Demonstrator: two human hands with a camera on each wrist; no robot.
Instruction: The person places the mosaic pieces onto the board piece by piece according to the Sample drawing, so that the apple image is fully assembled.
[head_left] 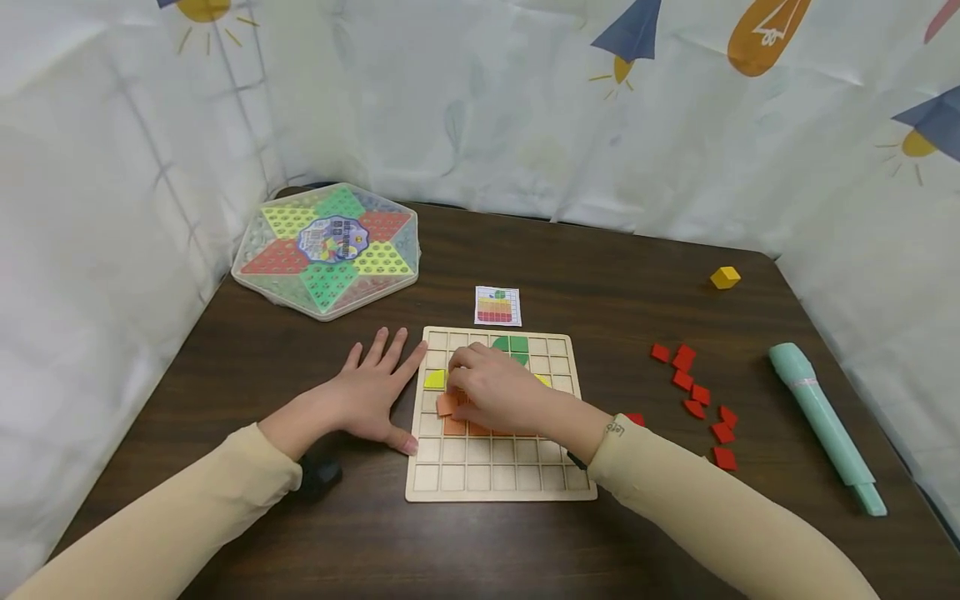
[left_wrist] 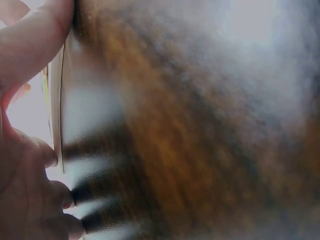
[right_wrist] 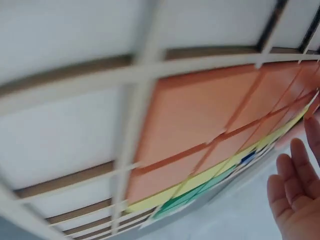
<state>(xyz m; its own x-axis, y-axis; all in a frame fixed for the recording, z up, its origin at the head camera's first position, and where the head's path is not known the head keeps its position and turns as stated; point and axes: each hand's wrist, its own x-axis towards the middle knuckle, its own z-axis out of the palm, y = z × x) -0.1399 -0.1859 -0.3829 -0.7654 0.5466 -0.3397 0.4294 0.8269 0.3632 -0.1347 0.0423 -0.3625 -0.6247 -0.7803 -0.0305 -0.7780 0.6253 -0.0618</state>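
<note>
My left hand lies flat with fingers spread, its thumb and a fingertip against the left edge of a wooden grid board. Over the board's middle, my right hand pinches an orange square tile, which sits askew at the left end of the orange rows. Other orange tiles fill cells under that hand, as the right wrist view shows. A yellow tile lies above them at the left; the hand hides most of the yellow row. Green pieces occupy cells near the top.
Behind the board lies a small printed pattern card. Several red pieces are scattered at the right, near a mint-green folded umbrella-like object. A yellow block stands far right; a hexagonal Chinese checkers box is back left.
</note>
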